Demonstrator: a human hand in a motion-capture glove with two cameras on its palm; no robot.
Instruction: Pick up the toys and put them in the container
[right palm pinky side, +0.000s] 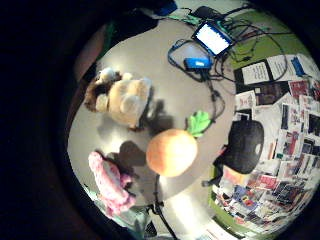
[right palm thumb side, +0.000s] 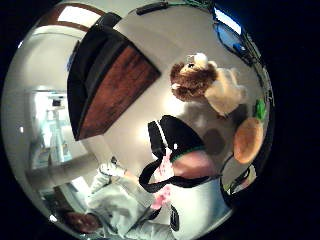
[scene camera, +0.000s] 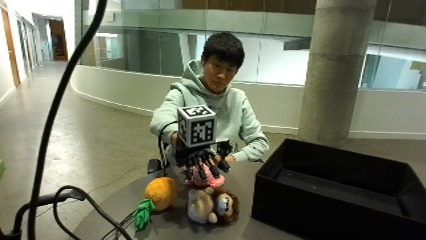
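Note:
Three plush toys lie on the round grey table (scene camera: 266, 232). An orange pineapple (scene camera: 161, 192) (right palm pinky side: 171, 151) with green leaves lies at the near left. To its right lies a brown and cream lion (scene camera: 212, 205) (right palm pinky side: 120, 97) (right palm thumb side: 205, 82). A pink toy (scene camera: 202, 177) (right palm pinky side: 110, 182) lies behind them, close to the person. My gloved right hand (scene camera: 203, 159) hovers just above the pink toy, fingers spread and pointing down, holding nothing. The black container (scene camera: 339, 192) (right palm thumb side: 100, 70) stands open at the right of the table.
A lit phone (right palm pinky side: 212, 38), a blue device (right palm pinky side: 197, 62) and tangled cables lie on the table beyond the toys. Printed sheets (right palm pinky side: 280, 150) and a black rounded object (right palm pinky side: 245, 146) sit beside the pineapple. A thick cable (scene camera: 66, 195) crosses the near left.

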